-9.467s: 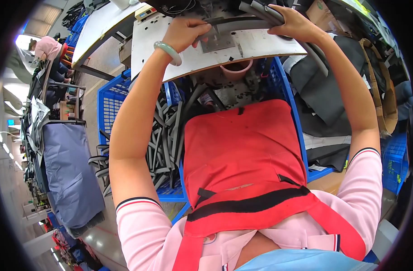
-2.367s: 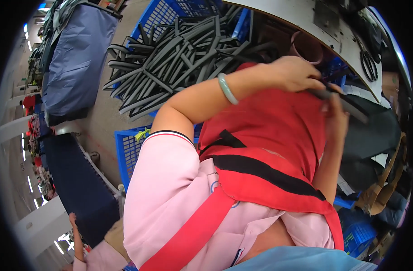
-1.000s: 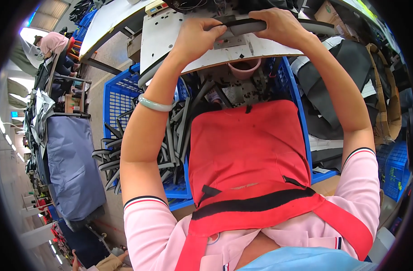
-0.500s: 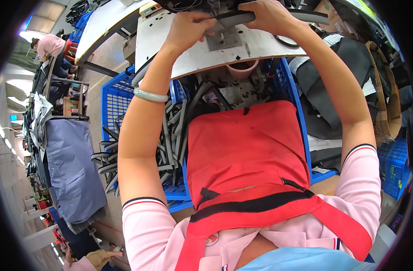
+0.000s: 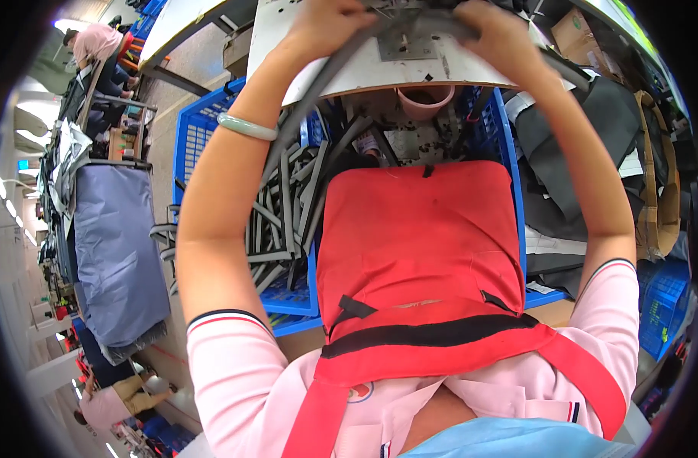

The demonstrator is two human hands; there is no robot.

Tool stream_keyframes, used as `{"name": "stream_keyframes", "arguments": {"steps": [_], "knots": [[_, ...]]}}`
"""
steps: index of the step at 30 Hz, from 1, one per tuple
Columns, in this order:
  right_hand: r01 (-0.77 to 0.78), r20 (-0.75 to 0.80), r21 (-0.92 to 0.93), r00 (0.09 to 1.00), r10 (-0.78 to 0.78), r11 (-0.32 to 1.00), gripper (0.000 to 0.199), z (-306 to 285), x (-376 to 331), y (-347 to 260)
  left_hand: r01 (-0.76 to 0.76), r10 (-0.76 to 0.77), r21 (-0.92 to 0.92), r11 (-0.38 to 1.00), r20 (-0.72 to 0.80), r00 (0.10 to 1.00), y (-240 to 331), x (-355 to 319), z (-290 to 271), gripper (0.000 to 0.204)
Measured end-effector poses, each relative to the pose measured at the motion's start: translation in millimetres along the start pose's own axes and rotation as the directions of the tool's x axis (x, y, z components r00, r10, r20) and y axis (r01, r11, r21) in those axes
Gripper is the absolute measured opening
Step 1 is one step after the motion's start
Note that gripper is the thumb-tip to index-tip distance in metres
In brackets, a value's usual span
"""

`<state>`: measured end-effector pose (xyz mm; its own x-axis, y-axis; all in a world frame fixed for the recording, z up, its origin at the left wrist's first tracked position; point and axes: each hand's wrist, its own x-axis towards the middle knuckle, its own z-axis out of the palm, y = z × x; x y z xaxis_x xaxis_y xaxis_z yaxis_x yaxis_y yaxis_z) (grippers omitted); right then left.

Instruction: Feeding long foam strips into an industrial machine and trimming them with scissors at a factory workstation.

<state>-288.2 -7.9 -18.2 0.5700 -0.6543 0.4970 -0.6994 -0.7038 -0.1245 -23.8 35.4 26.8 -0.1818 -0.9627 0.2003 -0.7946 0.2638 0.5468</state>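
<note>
Table [image 5: 440, 72]: cup [image 5: 427, 99] beneath its near edge; crate [image 5: 211, 145] of strips [image 5: 288, 214] below left; boxes [image 5: 662, 198] right

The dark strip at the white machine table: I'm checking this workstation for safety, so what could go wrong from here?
The left hand and right hand both hold the dark strip close to the metal plate, so fingers might get caught there. The strip's loose end hangs toward the blue crate full of grey strips and could snag. The bangle might catch on the table edge.
</note>
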Motion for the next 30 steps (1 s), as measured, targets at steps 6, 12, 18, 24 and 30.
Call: {"name": "stream_keyframes", "arguments": {"steps": [6, 12, 18, 24, 30], "knots": [[0.649, 0.271, -0.035, 0.738, -0.618, 0.76, 0.018, 56.6, -59.7, -165.2, 0.126, -0.007, -0.36, 0.924, 0.314, 0.949, 61.8, -11.4, 35.8, 0.02], [0.272, 0.653, 0.131, 0.7, -0.29, 0.953, 0.028, 13.8, -49.2, -104.5, 0.198, 0.03, -0.606, 0.77, 0.345, 0.938, 5.7, -44.0, 73.3, 0.032], [0.003, 0.48, 0.061, 0.877, -0.032, 0.998, 0.03, -38.7, -28.7, -41.0, 0.381, -0.008, -0.576, 0.723, 0.544, 0.839, -10.1, -79.4, 48.0, 0.033], [-0.092, 0.308, 0.08, 0.949, 0.063, 0.993, 0.034, -46.9, -8.4, -27.3, 0.111, -0.057, -0.408, 0.906, 0.142, 0.988, 13.2, -48.4, 22.0, 0.029], [-0.05, 0.343, 0.013, 0.938, 0.042, 0.999, 0.039, -56.3, 19.1, -21.4, 0.099, -0.079, -0.424, 0.9, 0.064, 0.995, -1.6, -18.3, 19.6, 0.031]]}}
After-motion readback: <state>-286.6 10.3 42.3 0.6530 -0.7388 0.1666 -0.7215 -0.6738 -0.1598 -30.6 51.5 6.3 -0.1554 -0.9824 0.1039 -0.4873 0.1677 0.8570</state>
